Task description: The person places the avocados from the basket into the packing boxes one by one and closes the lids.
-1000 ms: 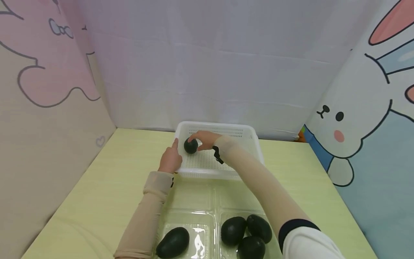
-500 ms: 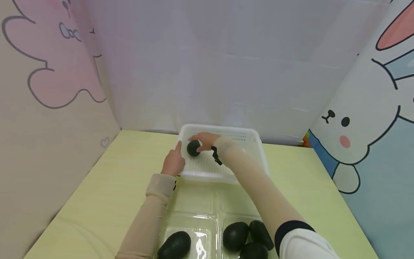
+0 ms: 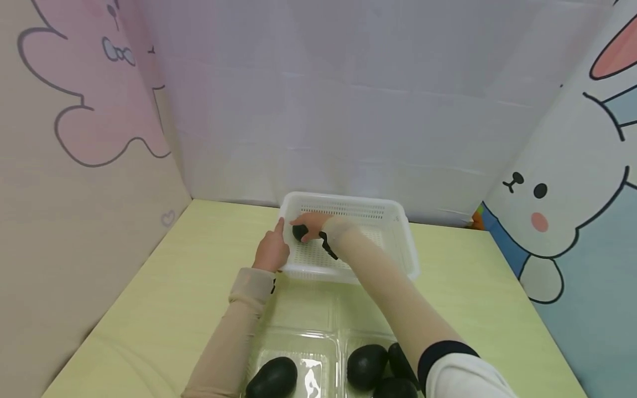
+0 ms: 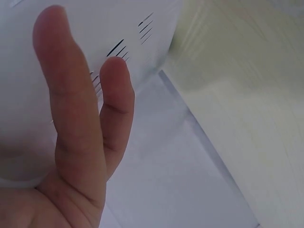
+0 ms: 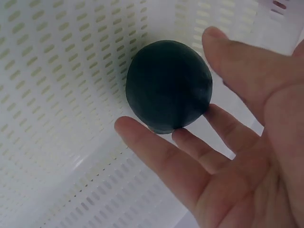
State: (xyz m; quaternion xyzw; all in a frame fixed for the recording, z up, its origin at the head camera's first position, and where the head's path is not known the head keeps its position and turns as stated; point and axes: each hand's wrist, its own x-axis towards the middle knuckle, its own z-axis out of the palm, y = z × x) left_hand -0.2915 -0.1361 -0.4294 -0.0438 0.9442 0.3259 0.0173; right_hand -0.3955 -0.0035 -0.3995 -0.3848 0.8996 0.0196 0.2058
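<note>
A dark avocado lies in the left part of a white perforated basket. My right hand reaches into the basket over it. In the right wrist view the fingers and thumb spread loosely around the dark round avocado; some fingertips touch its lower side, and the thumb appears apart from it. My left hand rests at the basket's front left corner, a finger lying along the rim. In the left wrist view two fairly straight fingers of the left hand stand beside the basket wall.
In front of the basket is a clear plastic tray with compartments. One avocado lies in its near left compartment and several avocados in the near right one. A white wall stands behind the basket.
My right hand has lowered over the avocado in the basket and hides more of it. The left hand stays at the basket's corner. The head view has shifted slightly.
</note>
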